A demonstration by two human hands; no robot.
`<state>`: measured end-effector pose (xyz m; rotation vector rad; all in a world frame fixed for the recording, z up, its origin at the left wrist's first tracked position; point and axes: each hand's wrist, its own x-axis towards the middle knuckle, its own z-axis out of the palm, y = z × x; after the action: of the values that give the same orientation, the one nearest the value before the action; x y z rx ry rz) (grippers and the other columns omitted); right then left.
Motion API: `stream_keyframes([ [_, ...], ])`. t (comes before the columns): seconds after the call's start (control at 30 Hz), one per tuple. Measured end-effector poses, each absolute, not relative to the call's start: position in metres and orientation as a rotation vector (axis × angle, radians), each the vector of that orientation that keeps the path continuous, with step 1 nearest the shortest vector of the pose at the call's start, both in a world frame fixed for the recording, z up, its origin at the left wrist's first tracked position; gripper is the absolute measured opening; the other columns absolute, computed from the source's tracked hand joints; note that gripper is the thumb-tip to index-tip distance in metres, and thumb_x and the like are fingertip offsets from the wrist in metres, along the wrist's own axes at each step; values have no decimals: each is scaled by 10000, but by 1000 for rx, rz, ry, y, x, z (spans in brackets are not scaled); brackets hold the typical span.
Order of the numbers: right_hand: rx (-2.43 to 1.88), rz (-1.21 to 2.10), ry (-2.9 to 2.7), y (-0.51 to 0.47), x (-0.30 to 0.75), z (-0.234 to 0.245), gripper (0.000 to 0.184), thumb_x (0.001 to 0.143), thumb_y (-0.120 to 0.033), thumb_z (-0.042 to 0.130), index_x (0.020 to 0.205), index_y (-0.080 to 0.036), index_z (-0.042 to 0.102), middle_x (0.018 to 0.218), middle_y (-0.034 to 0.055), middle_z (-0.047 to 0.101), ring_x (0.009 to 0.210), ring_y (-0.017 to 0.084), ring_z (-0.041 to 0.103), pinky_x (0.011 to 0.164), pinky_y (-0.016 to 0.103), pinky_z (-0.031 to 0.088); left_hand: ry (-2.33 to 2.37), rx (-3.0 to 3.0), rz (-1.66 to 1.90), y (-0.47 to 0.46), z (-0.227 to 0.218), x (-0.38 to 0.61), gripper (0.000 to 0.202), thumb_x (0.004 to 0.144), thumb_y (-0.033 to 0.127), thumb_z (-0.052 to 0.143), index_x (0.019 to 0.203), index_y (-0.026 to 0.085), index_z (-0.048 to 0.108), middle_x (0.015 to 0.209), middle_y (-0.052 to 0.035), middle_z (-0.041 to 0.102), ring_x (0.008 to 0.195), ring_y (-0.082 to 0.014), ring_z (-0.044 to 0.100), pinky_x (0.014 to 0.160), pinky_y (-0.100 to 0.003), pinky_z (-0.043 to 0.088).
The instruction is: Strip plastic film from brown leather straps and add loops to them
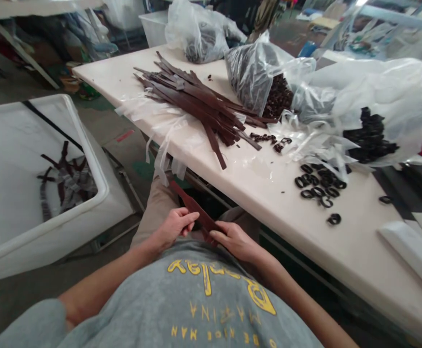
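A reddish-brown strap [203, 218] stretches between my two hands, just above my lap. My left hand [177, 224] pinches it near the middle, with thumb and forefinger together. Closed round its nearer end is my right hand [234, 238], thumb lying on top; part of the strap there is hidden. The strap's far end points up and left toward the table edge. Ahead on the table lies a heap of similar dark brown straps [196, 99], some with clear plastic on them.
Left of me stands a white bin [102, 191] holding several wrapped straps [68, 179]. The white table [254, 179] bears black loops [319, 183], small brown loops [265, 138], clear plastic bags [247, 72] of small parts, and a white block [410, 251] at the right.
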<state>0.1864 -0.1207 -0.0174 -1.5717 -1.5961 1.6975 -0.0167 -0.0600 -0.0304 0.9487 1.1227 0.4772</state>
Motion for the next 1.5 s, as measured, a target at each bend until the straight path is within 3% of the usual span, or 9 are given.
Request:
stream_keyframes([
  [0.17, -1557, 1668, -1357, -106, 167, -18, 395, 963, -490, 410, 717, -200, 516, 590, -42, 557, 461, 90, 511, 464, 195, 413, 1134, 985, 386, -64, -32, -18, 440, 709, 545, 686, 557, 168, 519, 456, 47, 516, 360, -45, 389, 367, -179, 251],
  [0.33, -1518, 1840, -1336, -113, 200, -18, 435, 916, -579, 484, 717, -195, 529, 523, -71, 493, 383, 59, 410, 379, 173, 323, 1169, 918, 465, -47, -26, -42, 490, 709, 586, 687, 542, 164, 505, 432, 51, 492, 341, -26, 341, 351, -169, 182],
  [0.53, -1588, 1769, -1373, -121, 224, -24, 378, 907, -518, 531, 728, -188, 574, 525, -68, 496, 397, 70, 421, 392, 195, 320, 1128, 815, 433, -48, -25, -40, 373, 684, 480, 726, 618, 168, 533, 468, 60, 523, 336, -26, 348, 331, -168, 149],
  [0.63, -1602, 1434, -1490, -118, 211, -30, 184, 874, -362, 625, 891, -189, 683, 721, -17, 654, 589, 114, 579, 551, 228, 451, 1116, 789, 404, -57, -28, -29, 351, 694, 464, 710, 626, 166, 536, 473, 59, 523, 338, -25, 337, 333, -171, 147],
  [0.73, -1566, 1072, -1618, -115, 186, -35, 150, 836, -251, 691, 977, -210, 719, 890, 21, 705, 795, 159, 648, 726, 268, 498, 1100, 808, 378, -66, -30, -19, 346, 698, 469, 701, 646, 163, 549, 472, 59, 516, 343, -30, 344, 343, -176, 150],
  [1.0, -1543, 646, -1732, -125, 157, -50, 190, 893, -283, 683, 1063, -213, 730, 874, 31, 701, 731, 143, 659, 663, 229, 485, 1100, 849, 372, -69, -29, -13, 368, 708, 491, 702, 647, 161, 550, 486, 63, 504, 353, -30, 353, 359, -186, 163],
  [1.3, -1574, 498, -1920, -120, 162, -39, 207, 969, -281, 560, 893, -196, 732, 751, 12, 643, 629, 117, 588, 578, 221, 404, 1065, 806, 424, -69, -41, -15, 378, 783, 493, 701, 668, 142, 619, 499, 41, 537, 359, -34, 391, 356, -173, 202],
  [1.4, -1605, 485, -1858, -119, 167, -35, 192, 959, -268, 560, 893, -193, 724, 769, 20, 634, 654, 125, 594, 578, 224, 397, 1040, 554, 516, -64, -39, -17, 412, 875, 521, 600, 873, 122, 703, 611, -11, 630, 449, -65, 521, 403, -163, 335],
  [1.5, -1602, 530, -1859, -122, 166, -34, 182, 957, -264, 562, 887, -198, 716, 767, 14, 630, 664, 125, 595, 589, 223, 397, 998, 299, 554, -59, -38, -18, 430, 973, 457, 463, 1000, 104, 707, 813, -95, 720, 691, -133, 669, 619, -219, 518],
])
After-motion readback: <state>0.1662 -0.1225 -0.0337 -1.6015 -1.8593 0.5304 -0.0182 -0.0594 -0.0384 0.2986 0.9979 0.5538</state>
